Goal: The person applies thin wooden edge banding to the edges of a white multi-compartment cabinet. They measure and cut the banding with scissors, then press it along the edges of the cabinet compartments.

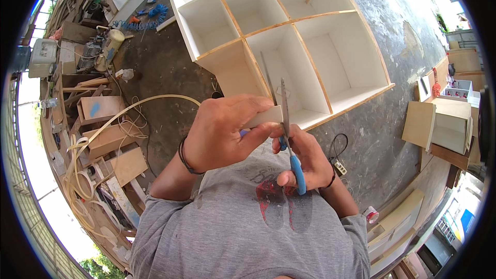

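My left hand pinches the end of a pale, flexible edging strip between thumb and fingers. The strip runs back from behind that hand and curves away to the left. In my right hand is a pair of scissors with blue handles, the thumb and fingers on its grips. Its blades stand apart and point away from me, right at the strip's end. Just beyond my hands a white cabinet with several compartments and brown front edges lies on the floor.
Loops of strip hang over wooden boxes and offcuts at the left. A blue coiled hose lies at the far left. Near my right elbow, a power strip with a black cable rests on the floor. Small wooden cabinets stand at the right.
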A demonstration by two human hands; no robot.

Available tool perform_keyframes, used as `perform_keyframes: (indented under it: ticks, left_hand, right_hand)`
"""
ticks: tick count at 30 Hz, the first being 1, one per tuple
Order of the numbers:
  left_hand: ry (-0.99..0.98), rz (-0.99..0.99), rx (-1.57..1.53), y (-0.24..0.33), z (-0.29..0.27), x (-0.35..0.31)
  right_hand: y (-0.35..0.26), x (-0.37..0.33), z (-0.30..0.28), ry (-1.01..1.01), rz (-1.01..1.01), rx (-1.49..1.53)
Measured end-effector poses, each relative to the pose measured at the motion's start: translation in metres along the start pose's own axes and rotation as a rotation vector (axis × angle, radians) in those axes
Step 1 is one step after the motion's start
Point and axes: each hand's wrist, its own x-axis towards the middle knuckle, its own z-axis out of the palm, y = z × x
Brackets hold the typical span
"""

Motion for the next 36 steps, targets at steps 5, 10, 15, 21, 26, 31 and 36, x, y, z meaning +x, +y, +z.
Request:
perform_keyframes:
  ticks: [5, 10, 15, 21, 26, 31, 36]
  left_hand:
    - [0.01, -0.003, -0.02, 0.0, 0.001, 0.002]
    - [0.01, 0.0, -0.023, 0.0, 0.003, 0.001]
    - [-0.003, -0.014, -0.008, 0.0, 0.002, -0.001]
    - [0.0, 0.001, -0.01, -0.001, 0.004, -0.001]
    - [-0.011, -0.004, -0.005, -0.001, 0.003, -0.002]
    - [-0.041, -0.014, 0.0, 0.0, 0.001, -0.003]
    - [-0.065, -0.028, 0.021, 0.002, -0.001, -0.004]
  right_hand:
    - [0.001, 0.002, -0.002, 0.008, 0.0, -0.017]
    - [0.0, 0.001, 0.0, 0.028, 0.019, -0.024]
    - [0.0, -0.001, 0.003, 0.056, 0.039, -0.022]
    - [0.0, -0.003, 0.007, 0.101, 0.04, -0.033]
    - [-0.001, -0.003, 0.006, 0.082, 0.037, -0.075]
    - [0.002, -0.005, 0.007, 0.091, 0.02, -0.101]
    - [0.002, -0.006, 0.009, 0.105, 0.006, -0.124]
